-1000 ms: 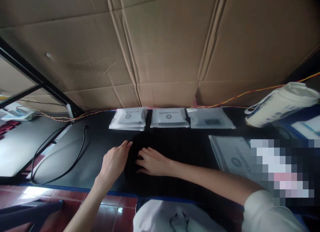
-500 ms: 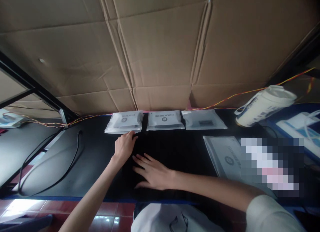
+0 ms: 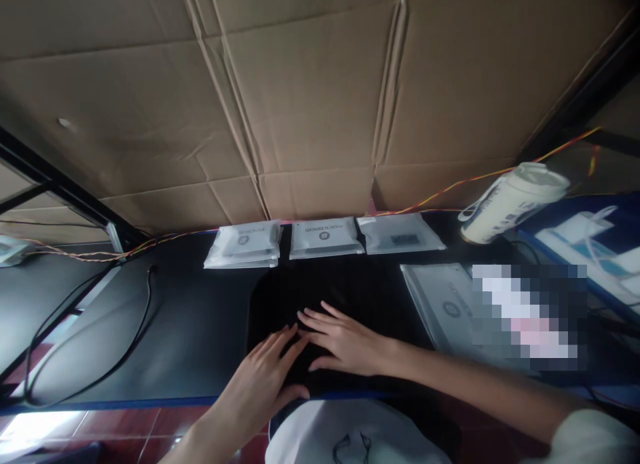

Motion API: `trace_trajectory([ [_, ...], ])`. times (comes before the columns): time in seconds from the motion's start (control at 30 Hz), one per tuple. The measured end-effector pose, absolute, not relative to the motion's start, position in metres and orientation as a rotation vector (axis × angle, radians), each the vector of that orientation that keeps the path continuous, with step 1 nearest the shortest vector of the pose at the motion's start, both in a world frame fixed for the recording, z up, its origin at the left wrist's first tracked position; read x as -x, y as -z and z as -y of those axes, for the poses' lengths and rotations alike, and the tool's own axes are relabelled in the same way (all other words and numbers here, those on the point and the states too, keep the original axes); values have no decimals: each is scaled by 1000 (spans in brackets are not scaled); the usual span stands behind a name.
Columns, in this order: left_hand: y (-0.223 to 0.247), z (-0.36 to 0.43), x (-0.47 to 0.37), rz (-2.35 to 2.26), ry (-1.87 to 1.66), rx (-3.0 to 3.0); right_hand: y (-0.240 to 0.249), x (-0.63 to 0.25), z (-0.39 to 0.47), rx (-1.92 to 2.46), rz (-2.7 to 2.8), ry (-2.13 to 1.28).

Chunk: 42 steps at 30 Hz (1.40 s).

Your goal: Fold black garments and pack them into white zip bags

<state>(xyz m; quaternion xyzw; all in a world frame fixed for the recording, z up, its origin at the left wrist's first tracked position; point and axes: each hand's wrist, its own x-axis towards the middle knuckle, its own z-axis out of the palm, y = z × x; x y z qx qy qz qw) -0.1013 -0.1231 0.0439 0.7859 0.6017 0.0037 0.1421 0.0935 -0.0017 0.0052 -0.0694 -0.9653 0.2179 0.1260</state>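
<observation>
1. Cardboard panel (image 3: 310, 104), creased, tall behind everything, filling the upper half of the view.
2. Worktop (image 3: 195, 324), black with a blue front edge, running from left to right below the cardboard panel.
3. Light garment (image 3: 350, 431), at bottom centre, just below the worktop's front edge in view.
4. Black cloth (image 3: 287, 287), spread flat on the middle of the worktop, under both hands; far left corner rounded, right side hard to tell from the dark surface.
5. Large pouch (image 3: 435, 297), translucent, lying to the right of the black cloth, marked with a round logo; right end hidden by pixelation.
6. Cream tumbler (image 3: 517, 201) with a strap, at the back right, beyond the large pouch, slanted in view.
7. Right hand (image 3: 350, 347): grip released, palm down, fingers spread over the middle of the black cloth.
8. Left hand (image 3: 267, 371): grip released, palm down over the near left part of the black cloth, thumb apart, near the front edge; fingertips overlapping the right hand's in view, contact impossible to tell.
9. Left small pouch (image 3: 243, 241), middle small pouch (image 3: 325, 237) and right small pouch (image 3: 403, 234), translucent, in a row behind the black cloth.
10. Black cable (image 3: 149, 291), curved over the worktop's left part.
</observation>
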Motion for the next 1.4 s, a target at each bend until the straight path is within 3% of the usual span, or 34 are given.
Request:
trace_trajectory([
  [0.33, -45, 130, 113, -1650, 253, -2196, -5, -240, 37, 560, 2831, -683],
  [0.53, -42, 138, 133, -1539, 79, -2202, 1, -273, 57, 751, 2682, -720],
  [0.7, -63, 121, 148, -1689, -151, -1921, -18, -264, 44, 1243, 2232, -827],
  [0.87, -74, 65, 165, -1840, -491, -1772, -34, -219, -34, 1502, 1821, -945],
  [1.03, -57, 26, 188, -1767, -811, -1529, -13, -170, -104, 1673, 1801, -721],
  [1.2, -30, 38, 208, -1754, -854, -1477, 4, -155, -109, 1700, 1966, -537],
  [1.4, -15, 48, 211, -2050, -840, -1569, 9, -149, -101, 1729, 2151, -210],
])
